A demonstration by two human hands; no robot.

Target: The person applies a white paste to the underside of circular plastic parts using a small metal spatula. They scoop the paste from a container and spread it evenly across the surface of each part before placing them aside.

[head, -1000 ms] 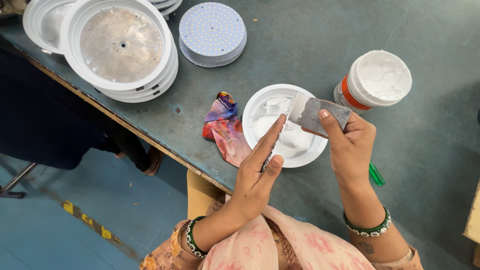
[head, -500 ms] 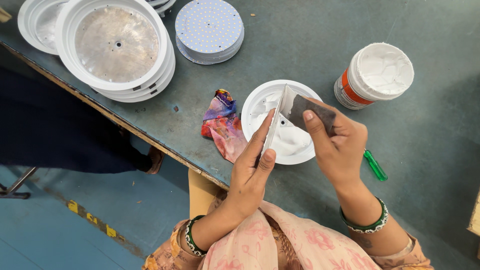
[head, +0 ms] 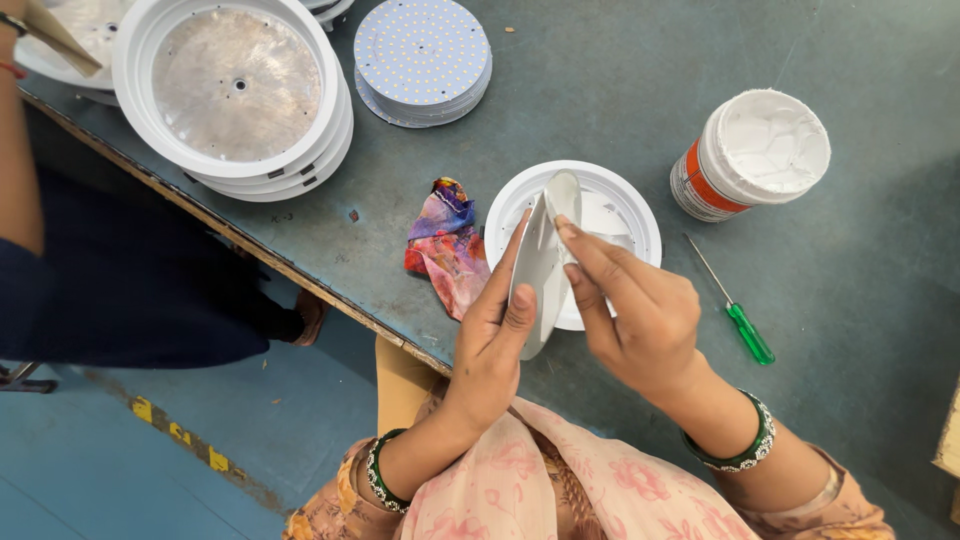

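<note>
My left hand holds a thin round metal disc upright and edge-on to the camera, fingers flat along its near face. On the disc's far face rests my right hand, index finger and thumb pinching near the top. The grey card seen in that hand earlier does not show. Right behind the disc, a white round lamp housing smeared with white paste lies on the table.
An open tub of white paste stands at the right, and a green screwdriver lies below it. A colourful rag sits left of the housing. At the back are stacked white housings and LED discs. Another person's arm is at far left.
My right hand has moved down and left from holding up a grey card to lie against the disc. The disc has turned edge-on in my left hand.
</note>
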